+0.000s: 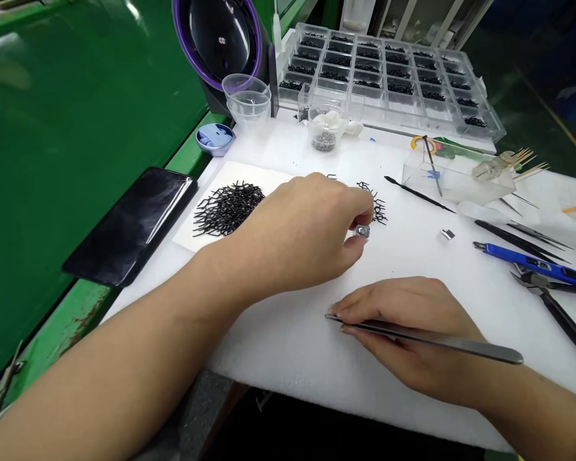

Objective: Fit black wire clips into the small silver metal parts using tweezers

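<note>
My left hand [312, 224] is closed, its thumb and forefinger pinching a small silver metal block [362, 231]. Beneath and behind it, little bent black wire pieces [378, 210] lie scattered on the white work surface. A dense heap of similar black pieces [237, 208] rests on a white sheet [185, 238], partly hidden by that hand. Lower down, my right hand [413, 333] is wrapped around slim metal tweezers [441, 343], their tip pointing left and their rounded end to the right. Another small silver block [446, 235] lies apart on the surface, above the right hand.
A clear compartment box [388, 105] of black pieces spans the back. A purple-rimmed fan [221, 38], clear cups [247, 102] and a phone [132, 224] line the left side. At right lie a blue knife [532, 262], cutting pliers [564, 320] and dark tweezers [513, 240].
</note>
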Action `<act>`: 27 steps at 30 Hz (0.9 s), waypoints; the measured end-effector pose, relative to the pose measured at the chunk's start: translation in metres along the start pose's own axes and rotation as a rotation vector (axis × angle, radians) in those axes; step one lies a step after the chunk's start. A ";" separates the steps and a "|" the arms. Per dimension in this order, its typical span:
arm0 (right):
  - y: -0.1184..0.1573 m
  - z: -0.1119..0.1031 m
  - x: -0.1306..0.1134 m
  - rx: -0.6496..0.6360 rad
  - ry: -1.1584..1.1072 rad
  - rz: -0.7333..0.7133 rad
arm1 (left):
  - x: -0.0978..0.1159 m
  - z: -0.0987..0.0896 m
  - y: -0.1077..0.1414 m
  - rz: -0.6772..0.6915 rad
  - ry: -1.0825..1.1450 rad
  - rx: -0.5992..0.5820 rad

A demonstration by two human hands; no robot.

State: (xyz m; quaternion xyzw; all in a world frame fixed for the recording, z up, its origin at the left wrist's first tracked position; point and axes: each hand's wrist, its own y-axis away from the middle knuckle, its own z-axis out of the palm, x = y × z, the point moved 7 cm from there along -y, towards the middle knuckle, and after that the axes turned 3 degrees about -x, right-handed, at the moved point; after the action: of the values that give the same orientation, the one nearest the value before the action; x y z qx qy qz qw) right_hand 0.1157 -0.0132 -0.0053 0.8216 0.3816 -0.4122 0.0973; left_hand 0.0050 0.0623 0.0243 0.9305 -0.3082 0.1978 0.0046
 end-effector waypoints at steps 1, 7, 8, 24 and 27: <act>-0.001 0.000 0.001 0.002 0.000 0.003 | 0.000 0.000 0.000 -0.001 -0.001 0.002; -0.002 0.002 0.003 -0.033 0.006 0.010 | 0.001 0.000 -0.001 -0.004 -0.013 -0.007; -0.002 0.003 0.003 -0.039 0.007 0.012 | 0.001 0.000 0.000 -0.006 -0.013 -0.002; -0.002 0.004 -0.001 0.000 0.003 -0.044 | 0.000 0.005 -0.003 -0.008 0.022 -0.021; 0.000 -0.007 -0.003 0.048 -0.004 -0.042 | -0.002 0.004 -0.002 0.010 0.014 -0.008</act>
State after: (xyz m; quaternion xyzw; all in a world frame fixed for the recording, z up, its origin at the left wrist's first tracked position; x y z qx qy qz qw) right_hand 0.1186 -0.0111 0.0012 0.8146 0.3886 -0.4250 0.0698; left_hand 0.0060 0.0647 0.0200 0.9274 -0.3139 0.2032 0.0096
